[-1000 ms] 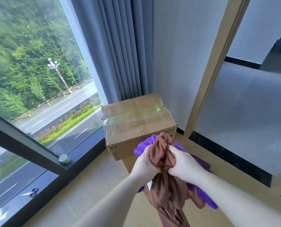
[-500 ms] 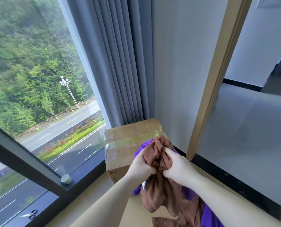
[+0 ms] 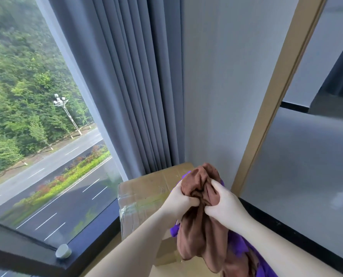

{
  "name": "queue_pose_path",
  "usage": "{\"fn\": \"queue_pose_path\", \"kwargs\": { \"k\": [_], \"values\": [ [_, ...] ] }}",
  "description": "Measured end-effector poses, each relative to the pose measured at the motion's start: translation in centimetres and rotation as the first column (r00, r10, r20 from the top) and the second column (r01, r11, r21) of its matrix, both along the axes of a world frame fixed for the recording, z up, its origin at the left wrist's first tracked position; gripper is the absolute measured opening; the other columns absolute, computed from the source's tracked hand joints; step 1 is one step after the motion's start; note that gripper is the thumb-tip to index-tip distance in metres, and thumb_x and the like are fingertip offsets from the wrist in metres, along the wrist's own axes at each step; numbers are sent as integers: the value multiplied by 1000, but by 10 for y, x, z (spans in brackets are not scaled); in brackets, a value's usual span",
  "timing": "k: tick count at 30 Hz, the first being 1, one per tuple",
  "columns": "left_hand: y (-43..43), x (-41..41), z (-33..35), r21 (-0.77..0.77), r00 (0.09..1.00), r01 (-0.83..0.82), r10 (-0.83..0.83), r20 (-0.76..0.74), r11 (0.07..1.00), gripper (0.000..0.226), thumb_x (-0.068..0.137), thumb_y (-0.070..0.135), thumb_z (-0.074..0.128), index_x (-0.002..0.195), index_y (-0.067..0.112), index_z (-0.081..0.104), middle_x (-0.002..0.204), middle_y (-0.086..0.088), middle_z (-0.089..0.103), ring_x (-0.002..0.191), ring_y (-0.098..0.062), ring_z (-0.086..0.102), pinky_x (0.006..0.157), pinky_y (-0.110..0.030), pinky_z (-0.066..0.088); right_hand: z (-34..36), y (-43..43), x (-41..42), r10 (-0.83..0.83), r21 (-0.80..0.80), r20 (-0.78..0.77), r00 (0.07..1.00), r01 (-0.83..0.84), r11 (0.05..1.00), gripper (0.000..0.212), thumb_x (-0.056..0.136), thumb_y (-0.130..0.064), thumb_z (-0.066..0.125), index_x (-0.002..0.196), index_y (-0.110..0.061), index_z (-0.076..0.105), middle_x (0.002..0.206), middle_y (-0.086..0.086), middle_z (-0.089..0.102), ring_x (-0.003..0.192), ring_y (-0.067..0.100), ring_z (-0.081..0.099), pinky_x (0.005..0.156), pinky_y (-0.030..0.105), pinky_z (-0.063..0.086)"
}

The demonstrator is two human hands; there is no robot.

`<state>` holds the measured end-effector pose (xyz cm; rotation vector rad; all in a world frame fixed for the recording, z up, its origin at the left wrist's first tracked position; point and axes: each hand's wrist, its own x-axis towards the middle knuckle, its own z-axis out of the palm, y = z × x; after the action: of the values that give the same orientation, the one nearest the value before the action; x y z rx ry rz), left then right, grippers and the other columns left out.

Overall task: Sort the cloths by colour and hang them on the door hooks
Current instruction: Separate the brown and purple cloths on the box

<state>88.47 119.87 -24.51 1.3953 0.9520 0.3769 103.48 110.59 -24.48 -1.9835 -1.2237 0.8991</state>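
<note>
Lower right of frame, my left hand (image 3: 178, 199) and right hand (image 3: 225, 204) clench the bunched brown cloth (image 3: 202, 236); it looks limp, light; I'd grip one edge.

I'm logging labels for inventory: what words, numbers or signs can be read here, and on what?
None can be read.
The cardboard box shows only tape and bare board where the left hand, right hand and brown cloth leave it visible.
The road shows only lane dashes.
</note>
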Motion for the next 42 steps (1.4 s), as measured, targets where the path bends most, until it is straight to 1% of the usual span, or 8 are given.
{"fn": "queue_pose_path", "kwargs": {
  "k": [7,16,22,26,30,35,38,42],
  "values": [
    [79,15,-38,-82,999,30,-32,-23,996,49,81,-2,63,121,26,67,107,3,77,104,-18,73,98,-41,57,-23,72,11,-71,-81,-12,997,70,994,81,74,-20,72,144,-51,45,120,-16,62,105,8,60,80,16,44],
    [155,30,-85,-232,998,54,-62,-26,971,47,77,10,80,121,19,68,115,-6,76,111,-27,71,103,-51,54,-51,132,13,-185,-161,1,983,183,970,84,69,-33,70,147,-46,42,125,-14,59,117,12,60,97,32,51],
    [197,46,-99,-299,999,49,-43,27,953,41,92,-11,64,125,13,66,116,-12,75,112,-28,71,100,-44,56,-68,169,15,-284,-159,18,959,283,946,84,83,-29,73,156,-36,31,140,-5,60,122,19,60,87,24,41],
    [221,57,-107,-249,999,40,-38,13,968,42,94,-10,62,125,18,67,114,-9,76,112,-27,71,96,-41,57,-73,191,15,-343,-169,-23,939,335,927,89,88,-31,71,161,-27,21,154,-1,48,138,21,49,100,27,37],
    [243,65,-103,-125,985,117,-131,-113,985,42,89,-11,58,119,15,70,104,-6,78,99,-22,75,85,-34,62,-79,204,17,-370,-198,-117,921,344,918,90,88,-33,71,161,-27,19,151,-1,49,135,20,50,95,24,35],
    [245,68,-85,191,890,231,-128,-438,954,73,86,-3,43,149,34,42,145,-3,38,130,-23,48,107,-30,42,-85,206,15,-351,-241,-215,911,298,923,89,85,-30,74,159,-29,25,141,-7,56,126,17,57,106,33,46],
    [234,72,-71,360,772,510,-231,-592,781,74,86,1,44,148,42,47,165,-6,18,154,-29,14,125,-46,17,-85,204,25,-363,-251,-437,823,276,928,57,88,-14,73,138,-33,53,121,-8,72,111,14,69,103,37,53],
    [226,81,-64,246,586,743,-428,-689,622,74,89,24,59,156,42,32,169,2,12,157,-24,7,127,-45,11,-72,200,45,-366,-357,-612,701,168,919,58,92,3,60,128,-42,55,120,-4,73,111,16,70,92,35,58]
  ]
}}
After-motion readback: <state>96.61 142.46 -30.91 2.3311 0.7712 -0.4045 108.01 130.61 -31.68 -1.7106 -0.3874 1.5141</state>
